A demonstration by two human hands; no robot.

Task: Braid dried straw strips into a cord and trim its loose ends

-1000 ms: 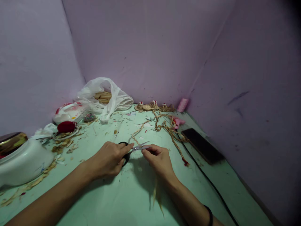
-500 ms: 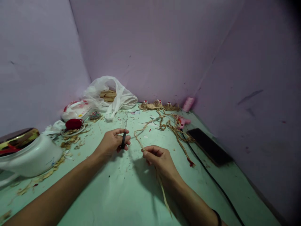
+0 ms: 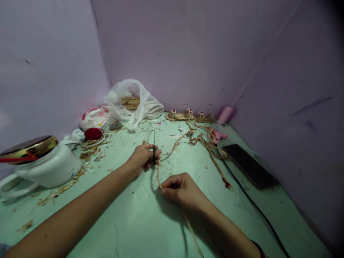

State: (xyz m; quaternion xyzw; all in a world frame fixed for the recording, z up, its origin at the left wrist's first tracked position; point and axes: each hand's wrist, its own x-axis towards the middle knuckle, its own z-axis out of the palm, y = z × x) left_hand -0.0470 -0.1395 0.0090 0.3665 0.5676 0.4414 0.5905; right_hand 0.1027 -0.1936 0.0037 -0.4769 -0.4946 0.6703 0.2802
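Note:
My left hand [image 3: 142,157] is closed around the black handle of a pair of scissors [image 3: 154,154], whose thin blades point away from me. Between thumb and fingers, my right hand [image 3: 184,191] pinches a braided straw-coloured cord [image 3: 158,172]. The cord rises past the scissors, close to my left fingertips, and runs back toward a tangle of braided cords [image 3: 200,141]. A loose pale strand [image 3: 192,229] trails below my right hand toward the front. Whether the cord touches the scissors I cannot tell.
A white pot [image 3: 57,168] stands at left near dried scraps and a red pouch-like item [image 3: 93,133]. Behind lie a white plastic bag [image 3: 150,104] and woven pieces with beads [image 3: 182,116]. On the right are a pink glue gun [image 3: 219,135], black cable [image 3: 249,204], phone [image 3: 249,166] and pink spool [image 3: 225,114].
My view has shifted, moving the scene rightward. My right hand and the held cord have come lower and nearer me, and my left hand with the scissors is now closer to the cord.

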